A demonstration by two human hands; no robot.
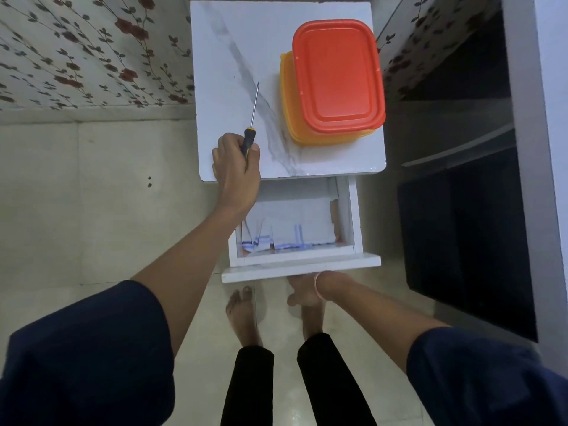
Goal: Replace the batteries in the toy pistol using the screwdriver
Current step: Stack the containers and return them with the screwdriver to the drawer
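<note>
Screwdriver [252, 118] is over the white bench [221, 41], handle squeezed in the left grip [235, 161]. Right grip [302, 290] hides under the open drawer [301, 267]; can't tell its hold. Pushed shut, the drawer could pinch it.

A small white cabinet [246, 41] with a grey-veined, marble-look top stands on a pale tiled floor [92, 195]. At the right of its top sits an orange container [287, 118] under a red lid [338, 75]. Its drawer [295, 262] stands open at the near side, with folded white cloths [295, 226] striped in blue inside. Floral wallpaper [76, 56] shows left of the cabinet, and a dark unit [461, 241] stands to its right.
</note>
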